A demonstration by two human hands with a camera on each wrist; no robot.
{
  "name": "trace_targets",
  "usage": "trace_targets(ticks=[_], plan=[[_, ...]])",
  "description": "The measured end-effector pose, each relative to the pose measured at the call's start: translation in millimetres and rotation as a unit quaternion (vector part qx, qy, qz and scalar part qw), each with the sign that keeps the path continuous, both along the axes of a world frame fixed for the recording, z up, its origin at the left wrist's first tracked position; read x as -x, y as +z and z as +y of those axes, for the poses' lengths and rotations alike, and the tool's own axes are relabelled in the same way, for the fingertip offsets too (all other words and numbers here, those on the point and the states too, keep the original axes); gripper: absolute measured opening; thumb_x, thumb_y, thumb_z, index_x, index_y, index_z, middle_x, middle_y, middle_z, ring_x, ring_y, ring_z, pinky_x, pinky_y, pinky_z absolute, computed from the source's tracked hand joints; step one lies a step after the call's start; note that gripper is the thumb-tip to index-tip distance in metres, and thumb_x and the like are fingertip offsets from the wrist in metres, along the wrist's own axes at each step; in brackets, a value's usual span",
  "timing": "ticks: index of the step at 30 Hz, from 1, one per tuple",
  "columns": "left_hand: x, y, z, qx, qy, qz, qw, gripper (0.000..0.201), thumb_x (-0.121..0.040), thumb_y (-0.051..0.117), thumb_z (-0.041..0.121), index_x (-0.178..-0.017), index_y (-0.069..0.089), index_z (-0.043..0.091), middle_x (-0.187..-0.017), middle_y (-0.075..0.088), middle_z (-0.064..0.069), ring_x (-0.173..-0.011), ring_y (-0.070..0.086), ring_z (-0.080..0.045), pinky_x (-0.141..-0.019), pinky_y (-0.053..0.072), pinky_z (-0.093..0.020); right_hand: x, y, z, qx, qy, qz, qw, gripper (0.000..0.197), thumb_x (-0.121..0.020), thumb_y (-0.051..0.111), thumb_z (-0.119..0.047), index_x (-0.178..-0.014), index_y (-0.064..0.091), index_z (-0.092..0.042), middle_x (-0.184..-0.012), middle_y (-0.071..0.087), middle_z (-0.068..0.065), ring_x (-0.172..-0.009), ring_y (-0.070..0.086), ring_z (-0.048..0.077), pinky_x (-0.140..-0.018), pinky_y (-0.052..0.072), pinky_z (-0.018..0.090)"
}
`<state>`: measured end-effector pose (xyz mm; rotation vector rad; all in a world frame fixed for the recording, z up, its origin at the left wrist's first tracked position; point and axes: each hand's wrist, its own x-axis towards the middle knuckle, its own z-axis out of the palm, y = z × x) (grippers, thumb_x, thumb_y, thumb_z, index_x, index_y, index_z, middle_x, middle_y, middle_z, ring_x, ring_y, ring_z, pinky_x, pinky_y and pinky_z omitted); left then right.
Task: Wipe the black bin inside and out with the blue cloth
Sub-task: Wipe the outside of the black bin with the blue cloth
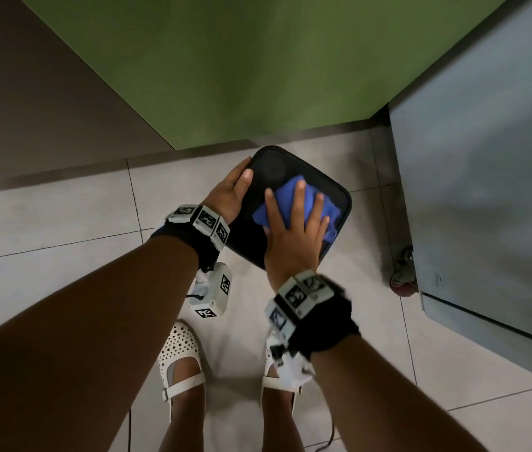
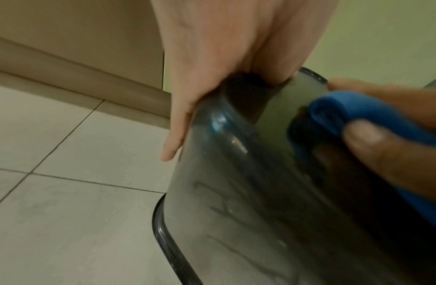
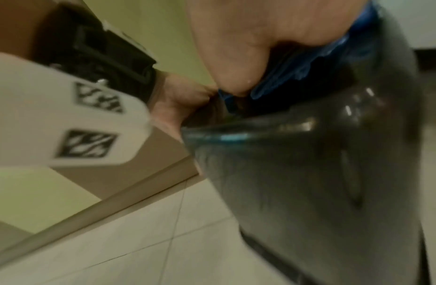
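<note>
The black bin (image 1: 274, 171) stands upside down on the tiled floor, with its flat base facing up and its rim (image 2: 160, 227) on the tiles. My left hand (image 1: 229, 194) grips the left edge of the base, thumb on top and fingers (image 2: 174, 138) down the side wall. My right hand (image 1: 294, 230) lies flat with spread fingers on the bunched blue cloth (image 1: 284, 197) and presses it onto the base. The left wrist view shows the cloth (image 2: 358, 110) under the right hand's fingers (image 2: 383, 154). The right wrist view is blurred; its palm (image 3: 248, 38) covers the cloth (image 3: 297, 63) above the bin wall (image 3: 309, 173).
A grey cabinet (image 1: 486, 158) on casters (image 1: 403, 282) stands close to the right of the bin. A green wall (image 1: 225, 76) and a brown one (image 1: 30, 109) meet behind it. My feet in white shoes (image 1: 180, 357) stand just in front of the bin.
</note>
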<state>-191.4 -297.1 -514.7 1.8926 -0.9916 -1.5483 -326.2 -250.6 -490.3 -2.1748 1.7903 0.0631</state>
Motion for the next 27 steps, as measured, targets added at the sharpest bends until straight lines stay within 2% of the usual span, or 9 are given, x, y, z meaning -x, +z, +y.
trace_targets(ticks=[2,4,8,13,14,17,20,24,27], plan=[[-0.1,-0.1,0.4,0.005,-0.003,0.007,1.0,0.045,-0.101,0.031,0.026,-0.145,0.031,0.016,-0.148,0.04,-0.006,-0.137,0.037,-0.016,-0.112,0.025,-0.02,2.1,0.5,-29.5,-0.04,0.031,-0.012,0.999,0.056,-0.089,0.045,-0.039,-0.142,0.026,-0.039,-0.157,0.011,0.007,-0.142,0.007,0.041,-0.112,0.011,0.059],[1.3,-0.6,0.9,0.014,0.007,0.01,1.0,0.045,-0.101,0.031,0.024,-0.145,0.031,0.013,-0.149,0.039,-0.007,-0.138,0.036,-0.017,-0.107,0.025,-0.013,6.0,2.6,-49.0,-0.047,0.026,-0.008,0.999,0.055,-0.091,0.04,-0.041,-0.143,0.022,-0.039,-0.158,0.004,0.004,-0.144,0.0,0.038,-0.114,0.003,0.055],[5.5,-2.0,-0.6,0.019,0.028,0.015,0.999,0.044,-0.101,0.03,0.023,-0.144,0.032,0.012,-0.149,0.038,-0.006,-0.139,0.034,-0.017,-0.095,0.022,-0.003,8.1,0.2,-19.8,-0.014,-0.017,-0.009,1.0,0.053,-0.091,0.04,-0.036,-0.143,0.029,-0.03,-0.156,0.019,0.009,-0.142,0.014,0.04,-0.112,0.015,0.056],[4.9,-6.1,1.1,0.021,0.037,0.02,0.999,0.044,-0.101,0.031,0.027,-0.143,0.035,0.016,-0.147,0.041,-0.005,-0.138,0.037,-0.016,-0.107,0.025,-0.014,4.5,9.0,24.7,-0.074,0.033,0.026,0.996,0.052,-0.088,0.029,-0.038,-0.138,0.036,-0.027,-0.15,0.034,0.01,-0.136,0.028,0.042,-0.107,0.023,0.055],[4.4,-6.1,0.9,0.021,0.033,0.021,0.999,0.044,-0.101,0.031,0.027,-0.144,0.035,0.016,-0.147,0.041,-0.006,-0.137,0.037,-0.016,-0.108,0.026,-0.014,2.2,10.7,17.6,-0.065,0.037,0.029,0.997,0.052,-0.089,0.03,-0.038,-0.139,0.035,-0.028,-0.151,0.031,0.009,-0.137,0.026,0.042,-0.108,0.021,0.055],[3.8,-2.6,1.8,0.029,0.03,0.018,0.999,0.043,-0.101,0.031,0.021,-0.144,0.033,0.012,-0.147,0.041,-0.008,-0.136,0.038,-0.016,-0.094,0.028,0.004,-6.4,8.5,-21.9,-0.09,0.028,-0.001,0.996,0.054,-0.095,0.037,-0.038,-0.145,0.018,-0.035,-0.158,0.001,0.002,-0.144,-0.001,0.037,-0.114,0.005,0.054],[8.2,-2.5,2.0,0.033,0.05,0.033,0.998,0.044,-0.101,0.032,0.021,-0.144,0.032,0.01,-0.148,0.04,-0.009,-0.137,0.037,-0.018,-0.101,0.028,-0.007,-9.8,8.9,-49.9,-0.079,-0.015,-0.015,0.997,0.056,-0.095,0.037,-0.038,-0.146,0.013,-0.036,-0.158,-0.006,0.0,-0.144,-0.008,0.034,-0.115,0.0,0.054],[11.7,-3.5,0.7,0.03,0.08,0.024,0.996,0.043,-0.101,0.034,0.023,-0.143,0.036,0.012,-0.147,0.041,-0.007,-0.137,0.037,-0.017,-0.101,0.026,-0.009,-0.8,2.4,-16.7,-0.04,-0.026,-0.016,0.999,0.054,-0.093,0.042,-0.034,-0.144,0.024,-0.032,-0.157,0.011,0.007,-0.143,0.008,0.039,-0.112,0.012,0.058],[12.9,-5.7,1.4,0.032,0.091,0.012,0.995,0.043,-0.1,0.035,0.024,-0.141,0.039,0.012,-0.147,0.043,-0.007,-0.137,0.038,-0.018,-0.107,0.026,-0.014,9.0,4.2,18.7,-0.044,-0.017,0.026,0.999,0.051,-0.09,0.032,-0.036,-0.14,0.03,-0.029,-0.152,0.029,0.011,-0.138,0.026,0.041,-0.107,0.026,0.058]])
